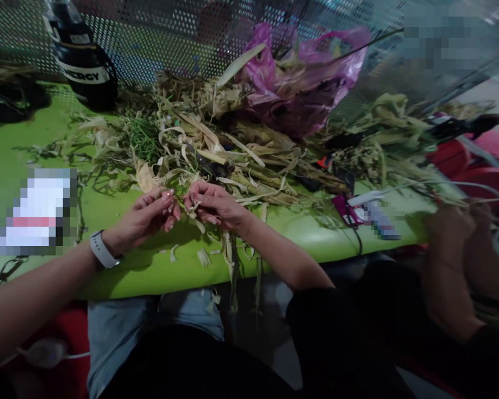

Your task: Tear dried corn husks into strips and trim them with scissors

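Observation:
My left hand (pixel 156 209), with a pale watch band on the wrist, is closed in a pinch close to the table's front. Thin greenish plant strands (pixel 179 198) show between its fingertips and my right hand. A short gap separates the hands. My right hand (pixel 217 205) has its fingers curled and pinches a pale husk strip (pixel 194 208). Just beyond both hands spreads a heap of dried corn husks (pixel 208 138), with a bundle of green strands (pixel 143 138) in it. Small husk scraps (pixel 203 257) lie below the hands, and long strips hang over the table edge.
A pixelated phone (pixel 37 213) lies left on the green table (pixel 141 271). A dark bottle (pixel 87 75) stands behind it. A pink plastic bag (pixel 299 83) rests against the mesh panel (pixel 158 33). At right are a purple packet (pixel 344 210), a white cable and another person's hands (pixel 451 224).

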Demonstrator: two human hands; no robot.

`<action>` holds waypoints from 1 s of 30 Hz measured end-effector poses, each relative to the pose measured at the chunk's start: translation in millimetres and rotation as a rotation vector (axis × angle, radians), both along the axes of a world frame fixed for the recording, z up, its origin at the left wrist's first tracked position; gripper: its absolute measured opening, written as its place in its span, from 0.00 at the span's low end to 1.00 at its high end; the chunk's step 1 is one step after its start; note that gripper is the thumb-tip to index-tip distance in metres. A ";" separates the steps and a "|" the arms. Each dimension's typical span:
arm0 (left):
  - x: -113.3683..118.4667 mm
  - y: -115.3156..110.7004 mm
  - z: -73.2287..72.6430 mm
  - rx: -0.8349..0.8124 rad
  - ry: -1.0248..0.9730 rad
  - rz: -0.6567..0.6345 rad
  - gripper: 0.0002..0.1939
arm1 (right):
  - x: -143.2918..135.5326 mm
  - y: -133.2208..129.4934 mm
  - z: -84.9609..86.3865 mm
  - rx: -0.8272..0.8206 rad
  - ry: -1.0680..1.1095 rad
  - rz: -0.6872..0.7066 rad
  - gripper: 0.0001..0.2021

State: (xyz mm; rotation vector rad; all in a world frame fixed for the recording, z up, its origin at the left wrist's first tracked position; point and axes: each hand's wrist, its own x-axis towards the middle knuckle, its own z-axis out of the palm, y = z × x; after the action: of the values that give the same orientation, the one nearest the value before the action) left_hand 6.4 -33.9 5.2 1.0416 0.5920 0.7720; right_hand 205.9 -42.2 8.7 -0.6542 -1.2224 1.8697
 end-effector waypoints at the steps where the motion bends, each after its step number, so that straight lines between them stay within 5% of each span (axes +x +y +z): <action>1: 0.3 -0.1 -1.4 -0.011 -0.002 -0.033 0.17 | -0.5 -1.0 0.8 -0.025 0.009 0.020 0.16; 9: -4.1 3.7 -8.7 -0.032 0.050 -0.101 0.15 | -3.7 -4.3 3.1 -0.100 0.037 -0.032 0.18; 19: -13.6 4.7 4.9 0.138 0.128 -0.321 0.14 | -5.0 -15.5 3.7 -0.065 0.053 0.031 0.15; 25: -19.9 8.2 10.0 0.146 0.152 -0.229 0.12 | -2.1 -19.9 10.8 -0.027 0.048 -0.023 0.15; 30: -18.7 9.5 6.4 0.164 0.162 -0.320 0.11 | -5.7 -19.2 8.2 -0.060 0.042 0.021 0.14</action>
State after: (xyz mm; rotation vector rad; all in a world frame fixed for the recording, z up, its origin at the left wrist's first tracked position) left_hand -12.3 -24.4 11.6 1.3217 0.4883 0.4630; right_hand 200.3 -61.5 16.9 -0.6336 -1.1545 1.9349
